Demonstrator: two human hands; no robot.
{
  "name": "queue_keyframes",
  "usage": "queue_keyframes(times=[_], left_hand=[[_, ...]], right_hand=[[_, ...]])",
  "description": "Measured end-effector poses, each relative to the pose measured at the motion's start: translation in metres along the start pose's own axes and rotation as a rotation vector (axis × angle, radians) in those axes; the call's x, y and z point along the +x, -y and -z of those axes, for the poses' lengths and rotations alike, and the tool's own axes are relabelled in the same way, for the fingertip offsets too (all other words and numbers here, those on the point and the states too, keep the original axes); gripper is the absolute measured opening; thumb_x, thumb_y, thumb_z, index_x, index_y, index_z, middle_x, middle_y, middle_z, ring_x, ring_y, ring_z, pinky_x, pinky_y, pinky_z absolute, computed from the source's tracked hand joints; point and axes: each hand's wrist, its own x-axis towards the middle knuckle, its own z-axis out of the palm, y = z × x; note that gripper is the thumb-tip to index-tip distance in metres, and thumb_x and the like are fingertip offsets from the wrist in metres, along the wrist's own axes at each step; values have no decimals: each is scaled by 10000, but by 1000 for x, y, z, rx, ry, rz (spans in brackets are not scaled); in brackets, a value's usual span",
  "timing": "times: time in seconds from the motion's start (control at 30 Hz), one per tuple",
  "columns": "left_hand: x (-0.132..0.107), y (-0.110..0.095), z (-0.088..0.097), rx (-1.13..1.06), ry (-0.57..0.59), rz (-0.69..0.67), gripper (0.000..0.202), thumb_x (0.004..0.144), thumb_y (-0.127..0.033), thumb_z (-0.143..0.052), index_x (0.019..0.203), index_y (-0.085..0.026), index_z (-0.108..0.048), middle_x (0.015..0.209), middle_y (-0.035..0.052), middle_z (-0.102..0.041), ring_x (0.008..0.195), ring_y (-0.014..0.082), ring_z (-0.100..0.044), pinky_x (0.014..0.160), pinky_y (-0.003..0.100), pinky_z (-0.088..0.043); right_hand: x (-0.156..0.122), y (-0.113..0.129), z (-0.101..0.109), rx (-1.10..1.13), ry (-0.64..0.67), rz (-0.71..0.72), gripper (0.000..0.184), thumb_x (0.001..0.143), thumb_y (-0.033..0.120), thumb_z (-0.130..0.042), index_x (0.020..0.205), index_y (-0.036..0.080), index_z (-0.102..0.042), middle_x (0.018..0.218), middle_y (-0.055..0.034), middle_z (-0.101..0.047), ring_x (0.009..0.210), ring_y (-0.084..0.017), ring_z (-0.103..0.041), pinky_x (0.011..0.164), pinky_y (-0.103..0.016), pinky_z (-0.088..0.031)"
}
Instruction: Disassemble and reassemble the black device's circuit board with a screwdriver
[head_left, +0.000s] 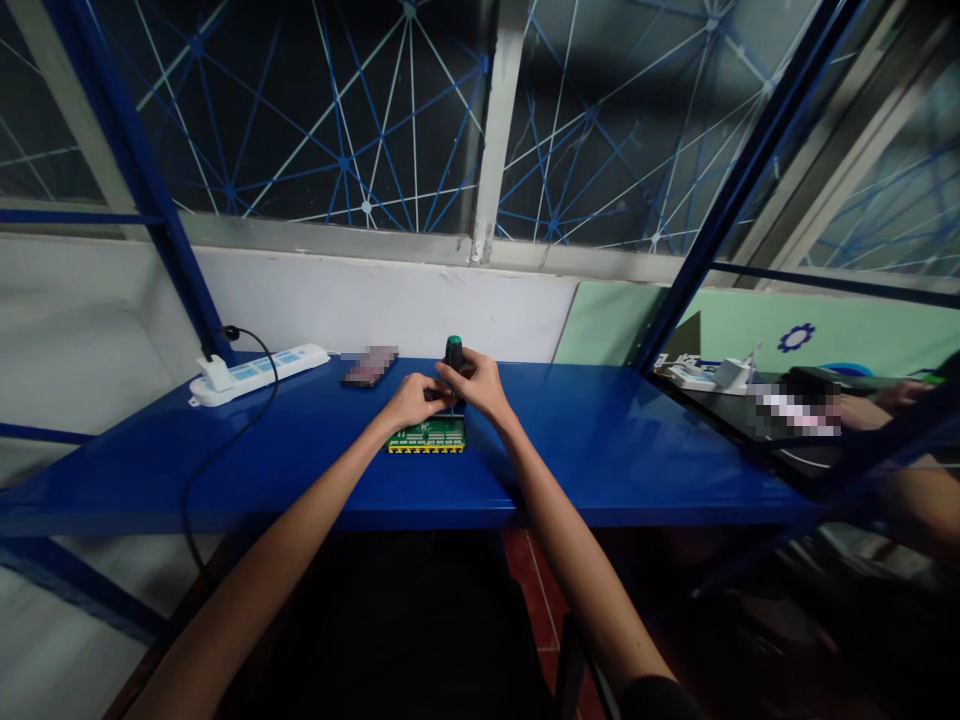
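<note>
A screwdriver [454, 352] with a black handle and green end cap stands nearly upright over a green circuit board [429, 434]. My right hand [480, 383] is closed around the lower part of its handle. From the left, my left hand [412, 400] reaches in low over the board, its thumb and fingers closed at the screwdriver's shaft. The board lies flat on the blue table [592, 450], with a row of yellow connectors along its near edge. The hands cover the board's far side. Where the tip meets the board is too small to make out.
A white power strip [259, 374] with a plugged-in adapter and black cable [271, 385] lies at the left. Beside it is a phone [370, 367]. Blue frame posts rise at both sides. At the right, another person's arm [922, 490] is by a black surface with white devices [731, 375].
</note>
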Motion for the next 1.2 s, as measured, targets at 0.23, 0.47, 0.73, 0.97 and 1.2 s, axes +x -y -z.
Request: queue_keyframes(times=[0.23,0.47,0.73,0.97,1.2], left_hand=[[-1,-5,0,-11,4,21,183,716,-294,-736,789,-130,-775,784,81,-760,731,206,-679,664,287,-496],[0,0,-2,1,-21,24,211,710,-327,-748,778,-129,-773,768,94,-755,719,195,-668,655,284,-495],[-1,-2,0,-65,54,4,231,739,-298,-701,853,-113,-780,856,111,-765,787,216,-697,725,304,-526],[-1,-5,1,-59,22,40,209,711,-276,-737,846,-124,-786,857,119,-765,811,229,-701,752,328,-532],[-1,-7,1,-40,44,21,192,731,-267,-701,821,-113,-773,839,104,-763,803,221,-695,726,300,-524]], right_hand=[[1,1,-1,126,-3,-44,333,759,486,-663,828,161,-660,637,-6,-596,572,-131,-529,539,-257,-419],[0,4,0,158,27,-51,340,778,510,-647,820,173,-640,657,-9,-601,537,-123,-504,510,-266,-404],[1,4,2,170,40,-62,341,777,515,-639,812,176,-616,650,-3,-575,530,-118,-480,505,-272,-392],[0,5,2,131,44,-64,379,786,558,-636,716,207,-508,631,12,-539,536,-111,-462,493,-263,-367],[0,8,2,129,47,-55,400,774,577,-642,703,211,-498,633,9,-519,556,-118,-457,502,-276,-360]])
